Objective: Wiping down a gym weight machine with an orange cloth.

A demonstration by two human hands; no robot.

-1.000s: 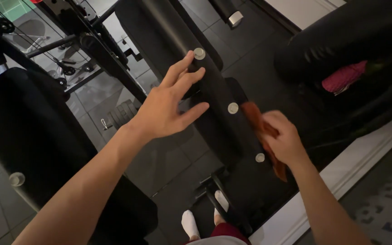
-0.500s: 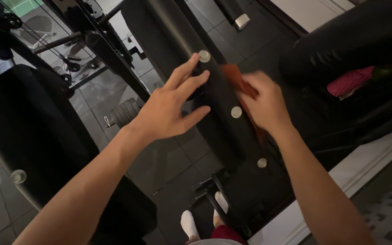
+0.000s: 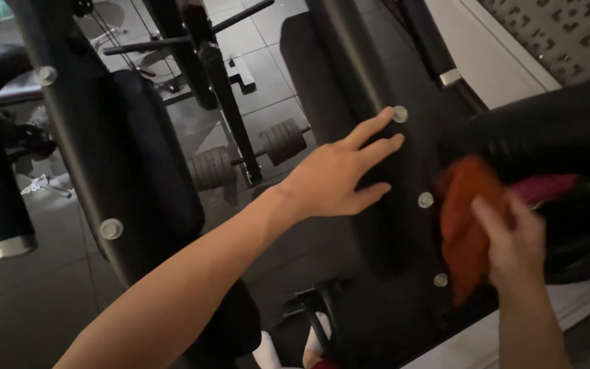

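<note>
Head view, centre of frame: left hand (image 3: 332, 179), grip released, fingers spread flat against black padded upright (image 3: 349, 75); fingertips just beside round silver bolt cap (image 3: 399, 114).
Right of centre: right hand (image 3: 513, 242), grip clenched on orange-red cloth (image 3: 464, 219), cloth pressed to same black pad, beside two further bolt caps, middle (image 3: 425, 200) and lower (image 3: 440, 279).
Right edge: dark rounded cushion (image 3: 548, 130); pink fabric (image 3: 548, 188) tucked beneath.
Upper centre: weight plates (image 3: 244, 156) on grey tiled floor (image 3: 29, 301).
Left: black tubular frame (image 3: 76, 137), silver-capped.
Bottom centre: white-socked feet (image 3: 288, 350).
</note>
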